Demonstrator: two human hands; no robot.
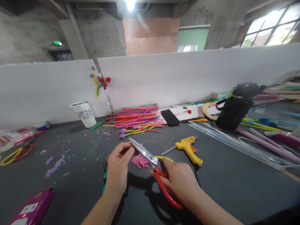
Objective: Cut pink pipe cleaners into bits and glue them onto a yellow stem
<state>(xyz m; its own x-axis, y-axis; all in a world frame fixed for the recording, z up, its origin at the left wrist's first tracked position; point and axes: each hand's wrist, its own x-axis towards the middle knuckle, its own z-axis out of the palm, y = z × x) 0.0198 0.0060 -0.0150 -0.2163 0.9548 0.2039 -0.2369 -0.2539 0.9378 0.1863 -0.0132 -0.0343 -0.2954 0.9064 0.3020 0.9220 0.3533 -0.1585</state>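
From the head, we see the scissors [152, 157] near centre, pointing toward half past ten: stiff, probably moderately heavy, best held by the handles [167, 197], where our right hand [181, 178] is wrapped. Our left hand [120, 162], nine o'clock, curls beside the tip; whether it pinches anything, we cannot tell. Pink bits [140, 162], likely soft, lie between.

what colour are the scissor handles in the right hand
The scissor handles are red, best seen in the head view.
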